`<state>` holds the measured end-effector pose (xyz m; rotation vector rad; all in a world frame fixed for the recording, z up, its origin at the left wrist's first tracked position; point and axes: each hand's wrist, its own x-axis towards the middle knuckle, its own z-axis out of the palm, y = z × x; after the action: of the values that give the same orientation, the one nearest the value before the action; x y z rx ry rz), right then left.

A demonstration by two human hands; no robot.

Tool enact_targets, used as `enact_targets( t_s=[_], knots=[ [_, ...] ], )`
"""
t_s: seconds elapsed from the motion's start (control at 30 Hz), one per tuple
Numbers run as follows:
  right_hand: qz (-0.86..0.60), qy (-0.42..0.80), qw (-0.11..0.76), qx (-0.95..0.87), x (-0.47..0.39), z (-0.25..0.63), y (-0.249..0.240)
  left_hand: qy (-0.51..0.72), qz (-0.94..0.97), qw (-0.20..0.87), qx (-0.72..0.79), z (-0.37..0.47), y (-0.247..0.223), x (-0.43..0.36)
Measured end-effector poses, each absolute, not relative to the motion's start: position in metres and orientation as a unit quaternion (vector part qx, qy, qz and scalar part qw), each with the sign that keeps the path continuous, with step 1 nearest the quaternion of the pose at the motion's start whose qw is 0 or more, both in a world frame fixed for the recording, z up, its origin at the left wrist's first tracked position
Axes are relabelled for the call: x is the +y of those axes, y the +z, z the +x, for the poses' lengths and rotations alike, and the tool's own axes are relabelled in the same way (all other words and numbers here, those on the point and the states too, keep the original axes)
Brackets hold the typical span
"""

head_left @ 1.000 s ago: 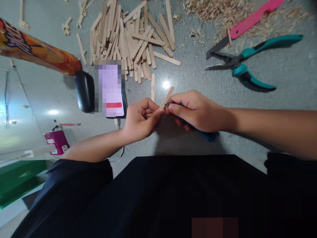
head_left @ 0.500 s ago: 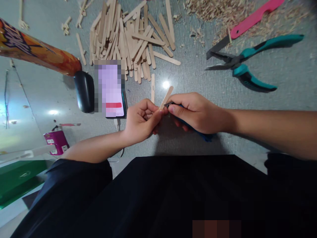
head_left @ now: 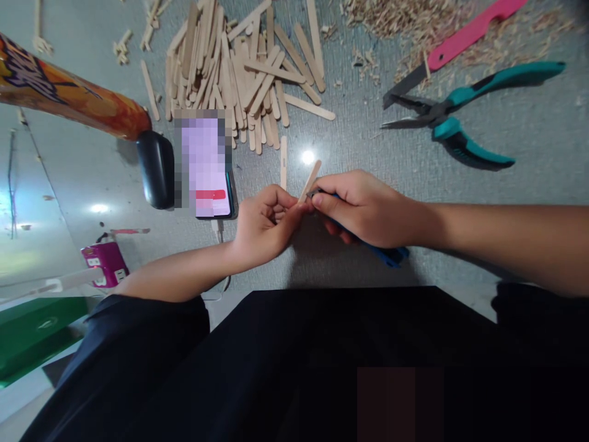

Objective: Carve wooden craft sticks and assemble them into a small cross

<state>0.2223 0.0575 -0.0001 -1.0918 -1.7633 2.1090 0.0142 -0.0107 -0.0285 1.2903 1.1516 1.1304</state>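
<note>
Between the fingertips of my left hand (head_left: pixel 269 224) is a wooden craft stick (head_left: pixel 310 179), tilted with its rounded end up and to the right. My right hand (head_left: pixel 361 205) is closed around a blue utility knife (head_left: pixel 389 255), whose handle sticks out below the palm. The short blade meets the stick close to my left fingertips; the exact contact is partly hidden by the fingers. Another craft stick (head_left: pixel 283 161), with a small slot cut in it, lies just beyond my left hand.
A pile of craft sticks (head_left: pixel 239 73) spreads behind the phone (head_left: pixel 209 166). Teal-handled pliers (head_left: pixel 442 116) and a pink-handled cutter (head_left: pixel 469 37) lie right, near wood shavings (head_left: pixel 405 15). An orange tube (head_left: pixel 69 89), a black mouse (head_left: pixel 156 169) and a purple power socket (head_left: pixel 105 264) are left.
The utility knife has turned slightly in my right hand, and more of its blue handle end shows. The craft stick has rolled a little and looks narrower; both hands stay nearly in place.
</note>
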Motion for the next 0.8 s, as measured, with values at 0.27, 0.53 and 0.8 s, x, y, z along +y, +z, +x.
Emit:
enact_targets(
  t_s=[0.27,0.53,0.8],
  knots=[
    [-0.334,0.737,0.101,-0.579,0.061,0.224,0.002,0.43,0.452,0.631,0.461,0.009,-0.018,-0.006],
    [-0.295,0.761,0.124,-0.564,0.061,0.227,-0.003,0.4,0.421,0.669,0.464,0.005,-0.015,-0.003],
    [-0.3,0.743,0.133,-0.583,0.06,0.227,-0.005,0.415,0.419,0.652,0.476,0.01,-0.016,-0.007]
  ],
)
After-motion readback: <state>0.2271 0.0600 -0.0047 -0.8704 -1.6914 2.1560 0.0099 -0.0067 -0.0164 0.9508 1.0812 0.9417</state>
